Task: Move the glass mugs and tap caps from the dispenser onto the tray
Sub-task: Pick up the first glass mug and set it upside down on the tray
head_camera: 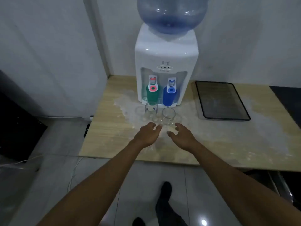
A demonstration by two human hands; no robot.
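A person reaches with both bare hands toward two glass mugs on a pale wooden desk [114,144], in front of a white water dispenser [166,62] topped by a blue bottle [171,12]. The left hand [147,135] and the right hand [181,135] hover side by side near the desk's front edge, fingers spread and each grip released, holding nothing. The left mug [151,110] stands just below the green cap [152,95] on the left tap; the right mug [168,115] stands below the blue cap [169,97] on the right tap. Both caps sit on their taps over the drip ledge. The tray [222,101], dark-rimmed and bare, lies on the desk to the right of the dispenser, well apart from the mugs.

The task appears to be at its opening step: nothing has reached the tray, and the hands look set to take one mug each. The next move seems to call for closing each hand around a mug body or handle, lifting clear, and carrying it right to the tray. The clear glass is hard to read against the whitish patch spread on the desk around the dispenser's base, which may be wet or slippery; that cannot be told for sure. The mugs stand close together. A cable [73,173] trails on the tiled floor below.
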